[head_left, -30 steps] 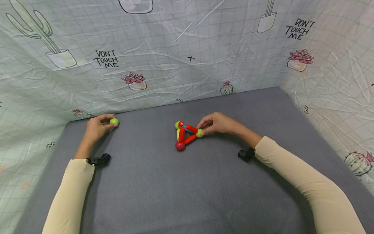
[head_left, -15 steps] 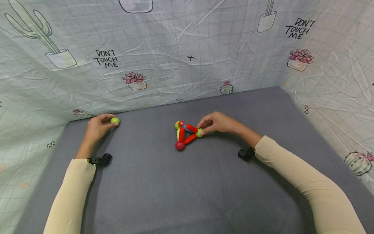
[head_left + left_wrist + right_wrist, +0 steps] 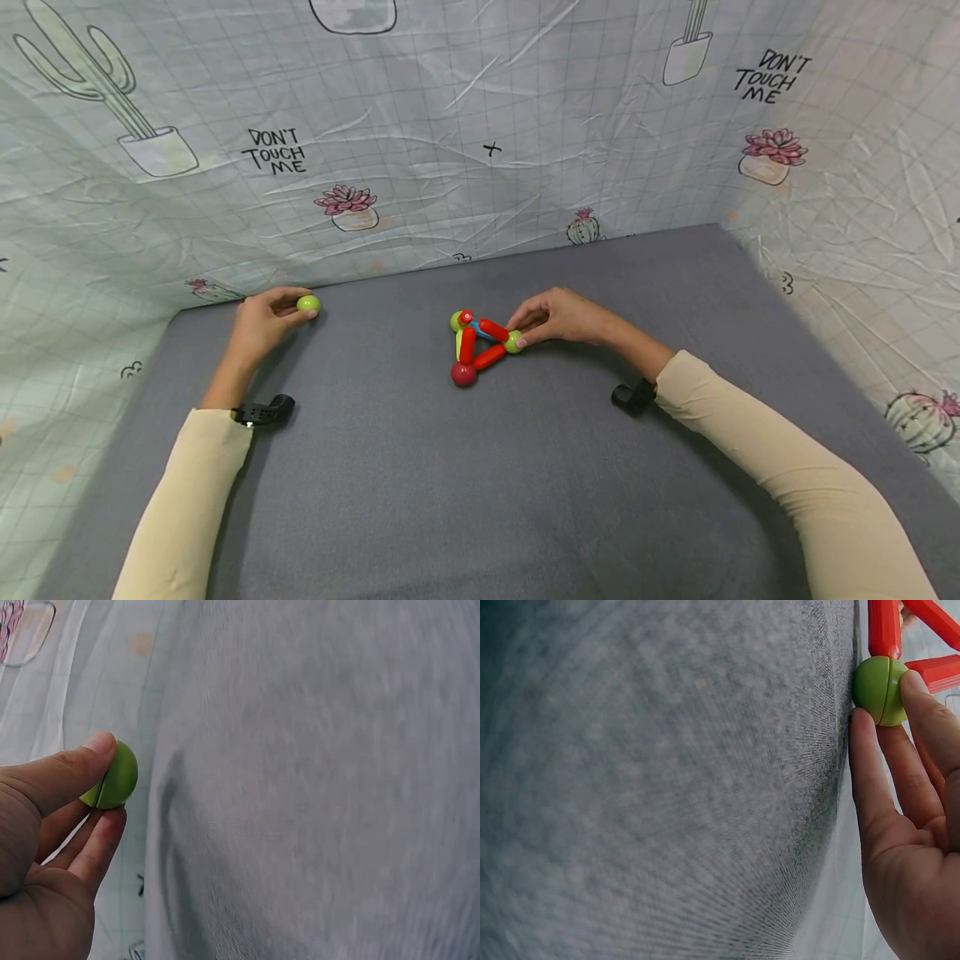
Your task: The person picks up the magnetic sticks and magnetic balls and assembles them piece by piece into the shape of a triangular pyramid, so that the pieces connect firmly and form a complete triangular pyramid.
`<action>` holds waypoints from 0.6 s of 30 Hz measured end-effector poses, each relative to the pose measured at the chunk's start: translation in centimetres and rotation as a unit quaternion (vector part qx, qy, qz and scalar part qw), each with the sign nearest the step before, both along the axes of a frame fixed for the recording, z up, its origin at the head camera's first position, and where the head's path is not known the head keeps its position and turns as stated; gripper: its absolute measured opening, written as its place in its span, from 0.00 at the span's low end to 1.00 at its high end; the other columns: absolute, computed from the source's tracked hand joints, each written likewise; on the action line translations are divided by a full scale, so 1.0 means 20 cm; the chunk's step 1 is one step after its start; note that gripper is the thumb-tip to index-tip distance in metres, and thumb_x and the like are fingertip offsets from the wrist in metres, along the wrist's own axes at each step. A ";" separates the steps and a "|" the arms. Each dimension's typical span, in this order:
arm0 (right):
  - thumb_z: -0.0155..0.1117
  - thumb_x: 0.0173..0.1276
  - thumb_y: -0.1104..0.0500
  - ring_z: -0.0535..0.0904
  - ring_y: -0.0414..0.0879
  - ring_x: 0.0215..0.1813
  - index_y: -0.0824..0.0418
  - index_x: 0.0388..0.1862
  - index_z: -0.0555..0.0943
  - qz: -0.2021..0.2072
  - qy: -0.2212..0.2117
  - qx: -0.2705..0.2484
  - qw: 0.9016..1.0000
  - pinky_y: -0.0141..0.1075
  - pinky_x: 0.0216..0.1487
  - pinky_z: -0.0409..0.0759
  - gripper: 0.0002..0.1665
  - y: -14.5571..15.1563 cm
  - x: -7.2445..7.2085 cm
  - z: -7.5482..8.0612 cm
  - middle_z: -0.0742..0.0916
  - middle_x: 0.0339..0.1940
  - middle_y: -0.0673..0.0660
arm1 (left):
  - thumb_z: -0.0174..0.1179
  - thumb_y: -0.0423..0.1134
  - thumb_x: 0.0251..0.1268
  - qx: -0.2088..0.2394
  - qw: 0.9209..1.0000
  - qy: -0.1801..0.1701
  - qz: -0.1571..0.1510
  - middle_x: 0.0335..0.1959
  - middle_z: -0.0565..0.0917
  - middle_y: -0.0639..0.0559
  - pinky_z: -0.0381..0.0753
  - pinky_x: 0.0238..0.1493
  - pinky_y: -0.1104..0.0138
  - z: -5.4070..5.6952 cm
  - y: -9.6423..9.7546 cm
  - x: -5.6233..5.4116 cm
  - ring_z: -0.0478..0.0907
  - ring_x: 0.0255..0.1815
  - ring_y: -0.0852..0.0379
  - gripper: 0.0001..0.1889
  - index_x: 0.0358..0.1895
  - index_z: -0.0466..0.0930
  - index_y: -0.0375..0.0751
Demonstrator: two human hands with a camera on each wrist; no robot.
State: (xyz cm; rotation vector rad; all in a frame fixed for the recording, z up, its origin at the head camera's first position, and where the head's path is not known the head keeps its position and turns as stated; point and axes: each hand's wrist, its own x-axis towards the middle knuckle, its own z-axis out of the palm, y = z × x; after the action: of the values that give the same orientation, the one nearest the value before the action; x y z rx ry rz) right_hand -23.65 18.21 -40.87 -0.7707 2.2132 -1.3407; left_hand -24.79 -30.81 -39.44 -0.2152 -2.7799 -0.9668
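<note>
Between thumb and fingertips, my left hand (image 3: 262, 321) pinches a loose green ball (image 3: 120, 776) near the back left of the table. A seam line runs round that ball in the left wrist view. At mid-table lies a frame of rods and balls, with red rods (image 3: 491, 357), a blue rod and a yellow-green rod. Its corners are a dark red ball (image 3: 463, 373), a second green ball (image 3: 457, 321) and a third green ball (image 3: 881, 690). My right hand (image 3: 562, 317) pinches this third ball at the frame's right corner. One red rod points up near the back corner.
The grey cloth-covered table (image 3: 420, 483) reaches back to a hanging curtain (image 3: 420, 125) printed with cacti. More curtain closes off the left and right sides. Each wrist wears a black camera (image 3: 633, 397) on a strap.
My left hand has moved a little to the right and slightly farther back, carrying the green ball. The right hand and the rod frame have stayed in place.
</note>
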 end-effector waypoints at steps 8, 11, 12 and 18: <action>0.76 0.63 0.65 0.86 0.49 0.56 0.63 0.52 0.87 -0.004 -0.008 -0.002 1.000 0.38 0.54 0.85 0.17 0.00 -0.01 -0.01 0.89 0.52 0.58 | 0.73 0.33 0.62 0.042 0.999 0.004 -0.030 0.54 0.85 0.33 0.77 0.42 0.86 0.03 0.09 0.00 0.79 0.43 0.80 0.21 0.58 0.83 0.31; 0.76 0.63 0.65 0.86 0.50 0.56 0.63 0.52 0.87 -0.005 -0.010 -0.004 1.000 0.38 0.54 0.85 0.18 0.00 -0.01 -0.01 0.89 0.53 0.58 | 0.72 0.35 0.63 0.050 0.998 -0.003 -0.037 0.55 0.85 0.34 0.78 0.43 0.85 0.05 0.13 0.01 0.81 0.46 0.77 0.22 0.59 0.83 0.33; 0.76 0.63 0.65 0.85 0.50 0.56 0.64 0.52 0.87 -0.005 -0.010 -0.005 1.000 0.38 0.54 0.85 0.18 0.00 -0.01 -0.01 0.89 0.53 0.59 | 0.72 0.35 0.63 0.051 0.998 -0.006 -0.039 0.55 0.85 0.35 0.78 0.43 0.85 0.05 0.14 0.02 0.81 0.46 0.75 0.21 0.59 0.83 0.34; 0.75 0.63 0.66 0.85 0.50 0.56 0.64 0.52 0.87 -0.005 -0.010 -0.005 1.000 0.38 0.54 0.85 0.18 0.00 -0.01 -0.01 0.88 0.53 0.59 | 0.71 0.39 0.65 0.058 0.996 -0.015 -0.059 0.56 0.85 0.38 0.79 0.43 0.83 0.08 0.23 0.04 0.84 0.50 0.65 0.21 0.60 0.84 0.38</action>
State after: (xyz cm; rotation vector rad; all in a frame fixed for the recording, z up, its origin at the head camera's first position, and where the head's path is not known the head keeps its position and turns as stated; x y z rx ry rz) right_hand -23.92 18.17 -41.06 -0.7472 2.1986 -1.3590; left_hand -24.03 -26.26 -37.74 -0.3530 -2.7532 -1.1649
